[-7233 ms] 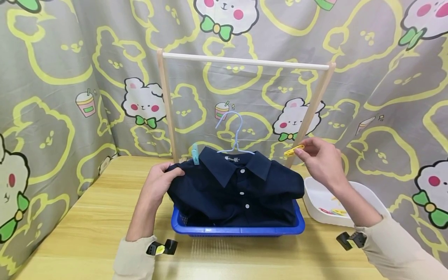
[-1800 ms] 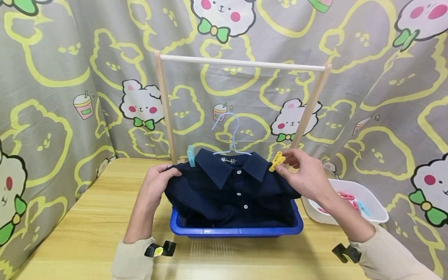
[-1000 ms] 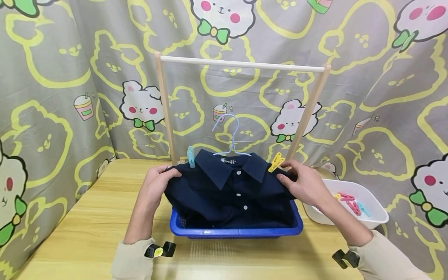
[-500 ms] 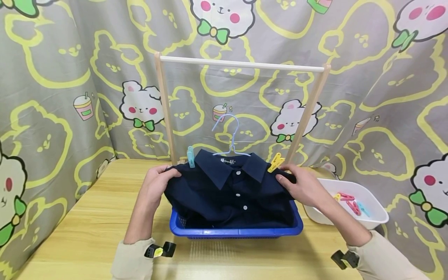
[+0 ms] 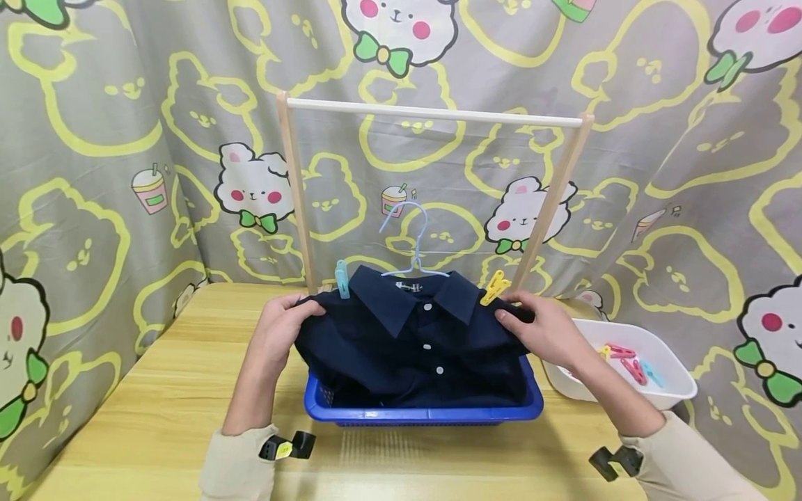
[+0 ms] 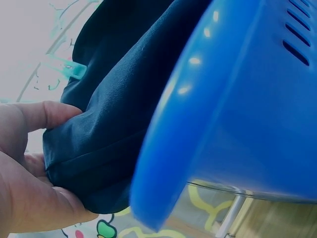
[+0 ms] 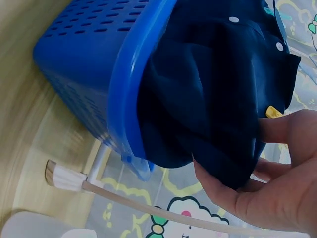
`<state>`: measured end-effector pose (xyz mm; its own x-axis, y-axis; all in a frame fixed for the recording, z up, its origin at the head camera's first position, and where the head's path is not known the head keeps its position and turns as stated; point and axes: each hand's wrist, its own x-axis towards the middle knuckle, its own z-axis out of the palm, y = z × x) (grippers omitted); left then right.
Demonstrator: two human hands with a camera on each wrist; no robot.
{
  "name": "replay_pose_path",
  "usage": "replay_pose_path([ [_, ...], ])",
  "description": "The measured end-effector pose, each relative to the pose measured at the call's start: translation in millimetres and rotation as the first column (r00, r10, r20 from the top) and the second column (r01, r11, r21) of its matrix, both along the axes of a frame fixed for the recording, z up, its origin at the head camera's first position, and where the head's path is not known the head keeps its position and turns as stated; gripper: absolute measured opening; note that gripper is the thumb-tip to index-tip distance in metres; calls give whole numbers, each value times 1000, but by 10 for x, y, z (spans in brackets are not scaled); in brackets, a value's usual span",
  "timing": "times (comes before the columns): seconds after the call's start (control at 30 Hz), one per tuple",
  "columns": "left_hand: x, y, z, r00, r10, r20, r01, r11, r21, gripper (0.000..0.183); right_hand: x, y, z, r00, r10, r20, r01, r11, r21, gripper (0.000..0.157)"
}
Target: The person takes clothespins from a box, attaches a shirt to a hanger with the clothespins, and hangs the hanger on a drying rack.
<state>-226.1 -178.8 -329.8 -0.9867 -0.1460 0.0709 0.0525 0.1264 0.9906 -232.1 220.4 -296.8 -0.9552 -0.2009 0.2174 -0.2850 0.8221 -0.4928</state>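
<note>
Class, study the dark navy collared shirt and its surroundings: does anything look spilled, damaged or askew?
No spill or damage shows. The yellow plastic clothespin leans sideways, whereas the turquoise plastic clothespin opposite stands nearly upright: an uneven pair.

Shirt [image 5: 401,355] partly in a basket [image 5: 426,415] on the counter [image 5: 163,390]
Rack [image 5: 432,113] behind; bin [image 5: 679,399] holding pegs [image 5: 634,371] to the right; hanger [image 5: 417,252] rising from the collar [image 5: 460,303], one peg [image 5: 342,280] either side.

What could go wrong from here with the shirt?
Lifting might snag the shirt, whose lower part sits inside the blue basket. The hanger hook catches on nothing, so the shirt could slump if the left hand or right hand slips. Close by the right hand, the yellow clip might get knocked.
</note>
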Motion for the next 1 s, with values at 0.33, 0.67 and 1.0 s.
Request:
replay_pose_path([
  [0.33, -10, -11, -6, 1000, 2, 6, -2, 1000, 7, 31, -30, -48, 4, 999, -45, -5, 44, 989, -143, 41],
  [0.67, -21, -14, -16, 1000, 1, 10, -2, 1000, 14, 30, -59, -57, 1, 999, -52, 15, 54, 978, -201, 43],
  [1.0, -21, -1, -12, 1000, -2, 18, 1, 1000, 25, 31, -115, -58, 7, 995, -38, 90, 51, 988, -147, 35],
])
